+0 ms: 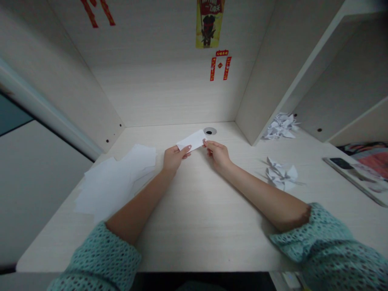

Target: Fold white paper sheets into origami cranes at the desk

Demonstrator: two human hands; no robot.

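Observation:
A small white sheet of paper point(193, 140), seemingly folded into a narrow strip, is held just above the desk between both hands. My left hand point(176, 157) pinches its left end, thumb on top and fingers underneath. At the right end, the thumb and fingertips of my right hand point(218, 153) close on the paper's edge. Loose white sheets point(118, 178) lie spread in an overlapping pile to the left of my left forearm. Several folded paper pieces point(281, 173) sit to the right, beyond my right forearm.
Another heap of folded paper point(281, 126) rests by the upright divider point(257, 81). A phone-like flat device point(357, 178) lies at the right beside colourful cloth point(372, 159). A round cable hole point(210, 131) is set in the desk point(197, 226) near the back panel.

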